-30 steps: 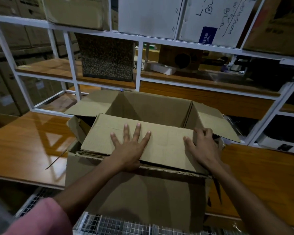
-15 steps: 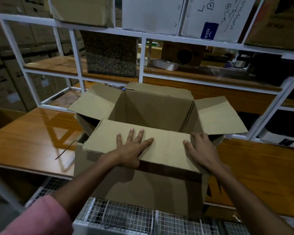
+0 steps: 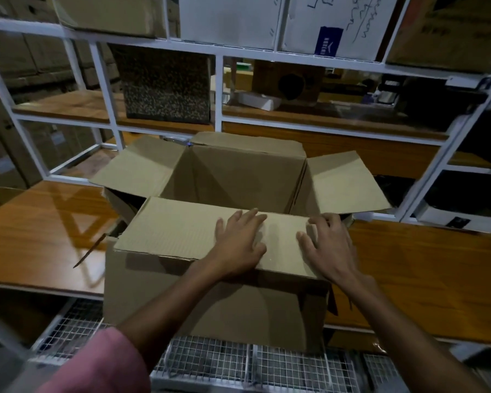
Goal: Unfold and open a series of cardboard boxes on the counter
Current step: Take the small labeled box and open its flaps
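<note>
A brown cardboard box (image 3: 216, 302) stands upright on the wooden counter (image 3: 40, 236), its top open and its near side overhanging the counter's front edge. Its left flap (image 3: 139, 165), right flap (image 3: 343, 185) and far flap (image 3: 250, 144) are folded outward. The near flap (image 3: 176, 228) lies roughly level over the opening's front. My left hand (image 3: 240, 245) rests palm-down on that flap, fingers spread. My right hand (image 3: 328, 245) lies flat on the flap's right end, fingertips at its far edge. Neither hand grips anything.
A white metal shelf frame (image 3: 219, 92) rises behind the box, holding a speckled box (image 3: 165, 86), a brown box with a round hole (image 3: 289, 82) and white cartons above. A wire-mesh rack (image 3: 238, 361) sits below the counter's front edge. More cartons are stacked far left.
The box's side and far flaps have spread further outward. My left hand has slid right along the near flap, closer to my right hand, and the flap sits flatter.
</note>
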The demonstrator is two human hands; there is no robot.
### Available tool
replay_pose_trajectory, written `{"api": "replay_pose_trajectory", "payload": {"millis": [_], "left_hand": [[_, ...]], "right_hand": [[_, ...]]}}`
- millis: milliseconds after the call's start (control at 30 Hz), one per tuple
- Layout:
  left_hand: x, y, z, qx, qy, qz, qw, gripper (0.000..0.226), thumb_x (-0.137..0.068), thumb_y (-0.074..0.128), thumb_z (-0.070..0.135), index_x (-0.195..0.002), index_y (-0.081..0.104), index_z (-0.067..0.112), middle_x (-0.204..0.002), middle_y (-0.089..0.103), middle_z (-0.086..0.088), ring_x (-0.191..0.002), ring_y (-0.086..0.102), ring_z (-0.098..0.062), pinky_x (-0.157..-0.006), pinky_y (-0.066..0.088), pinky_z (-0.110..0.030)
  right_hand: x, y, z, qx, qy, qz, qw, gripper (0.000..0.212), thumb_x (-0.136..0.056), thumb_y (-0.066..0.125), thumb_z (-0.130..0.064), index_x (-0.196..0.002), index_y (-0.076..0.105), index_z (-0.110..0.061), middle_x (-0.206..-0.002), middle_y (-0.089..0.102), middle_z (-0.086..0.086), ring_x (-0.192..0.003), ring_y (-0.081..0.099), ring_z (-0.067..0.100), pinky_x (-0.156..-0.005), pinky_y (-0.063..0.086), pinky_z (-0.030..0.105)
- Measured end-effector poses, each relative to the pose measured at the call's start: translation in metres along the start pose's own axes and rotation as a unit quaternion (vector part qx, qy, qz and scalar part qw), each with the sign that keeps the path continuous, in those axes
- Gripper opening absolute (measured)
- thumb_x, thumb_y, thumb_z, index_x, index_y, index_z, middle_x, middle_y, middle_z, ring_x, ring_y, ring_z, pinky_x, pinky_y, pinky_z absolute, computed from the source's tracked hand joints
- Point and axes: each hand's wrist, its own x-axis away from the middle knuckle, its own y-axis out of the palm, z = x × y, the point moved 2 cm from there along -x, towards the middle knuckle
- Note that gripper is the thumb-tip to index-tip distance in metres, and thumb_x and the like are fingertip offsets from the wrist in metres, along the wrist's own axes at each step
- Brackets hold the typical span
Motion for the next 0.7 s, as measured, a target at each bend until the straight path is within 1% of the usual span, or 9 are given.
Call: {"api": "replay_pose_trajectory", "payload": {"millis": [67,133,200,267,367,467,567,700], "left_hand": [[-0.007,0.014,0.025,-0.028,0.026,0.045,0.998,0.063,-0.097,0.054,0.033,-0.155,0.029,0.030,-0.168,0.015,0.003,-0.155,0.002,-0.025,-0.123,0.003,-0.059],[-0.012,0.029,0.054,-0.062,0.072,0.093,0.991,0.063,-0.095,0.054,0.033,-0.153,0.032,0.027,-0.167,0.016,-0.001,-0.155,0.000,-0.028,-0.123,0.006,-0.059],[-0.019,0.045,0.087,-0.078,0.128,0.123,0.981,0.063,-0.092,0.057,0.032,-0.151,0.037,0.023,-0.165,0.020,-0.005,-0.154,0.003,-0.032,-0.122,0.008,-0.060],[-0.029,0.062,0.122,-0.083,0.173,0.131,0.973,0.064,-0.090,0.060,0.031,-0.150,0.039,0.021,-0.164,0.021,-0.007,-0.153,0.004,-0.035,-0.121,0.009,-0.061],[-0.048,0.087,0.171,-0.098,0.214,0.109,0.966,0.062,-0.090,0.058,0.031,-0.149,0.040,0.021,-0.164,0.020,-0.008,-0.153,0.003,-0.036,-0.120,0.009,-0.062],[-0.067,0.114,0.222,-0.111,0.240,0.079,0.961,0.065,-0.087,0.059,0.031,-0.148,0.039,0.021,-0.163,0.020,-0.011,-0.152,0.005,-0.038,-0.119,0.011,-0.066],[-0.083,0.144,0.276,-0.117,0.261,0.033,0.958,0.071,-0.090,0.058,0.031,-0.154,0.030,0.019,-0.165,0.014,-0.011,-0.152,0.001,-0.038,-0.118,0.011,-0.067],[-0.099,0.188,0.345,-0.137,0.298,-0.003,0.944,0.073,-0.097,0.053,0.035,-0.159,0.019,0.020,-0.168,0.002,-0.009,-0.153,-0.008,-0.036,-0.119,0.004,-0.066]], "right_hand": [[0.002,-0.007,0.012,-0.009,-0.001,0.027,1.000,0.040,-0.095,0.054,-0.046,-0.127,0.055,-0.021,-0.134,0.042,0.005,-0.119,0.047,0.020,-0.087,0.043,0.029],[0.004,-0.017,0.027,-0.019,-0.013,0.054,0.998,0.036,-0.095,0.057,-0.043,-0.123,0.056,-0.020,-0.127,0.046,0.006,-0.113,0.048,0.019,-0.085,0.042,0.027],[0.007,-0.028,0.047,-0.026,-0.034,0.080,0.996,0.033,-0.094,0.061,-0.037,-0.120,0.057,-0.018,-0.123,0.049,0.008,-0.109,0.049,0.021,-0.084,0.041,0.028],[0.012,-0.042,0.072,-0.026,-0.047,0.104,0.993,0.032,-0.093,0.065,-0.031,-0.120,0.058,-0.015,-0.121,0.052,0.010,-0.109,0.051,0.024,-0.086,0.043,0.030],[0.021,-0.063,0.121,-0.023,-0.020,0.130,0.991,0.038,-0.091,0.067,-0.030,-0.123,0.057,-0.013,-0.123,0.053,0.013,-0.112,0.052,0.027,-0.090,0.049,0.037],[0.038,-0.084,0.182,-0.012,0.014,0.152,0.988,0.037,-0.092,0.066,-0.033,-0.122,0.059,-0.011,-0.120,0.053,0.014,-0.110,0.052,0.030,-0.087,0.050,0.041],[0.059,-0.106,0.242,0.001,0.056,0.163,0.985,0.040,-0.094,0.062,-0.040,-0.121,0.060,-0.011,-0.118,0.053,0.013,-0.107,0.052,0.032,-0.085,0.048,0.040],[0.089,-0.141,0.318,0.021,0.131,0.165,0.977,0.049,-0.095,0.048,-0.053,-0.124,0.058,-0.015,-0.119,0.051,0.012,-0.109,0.051,0.032,-0.086,0.050,0.045]]}}
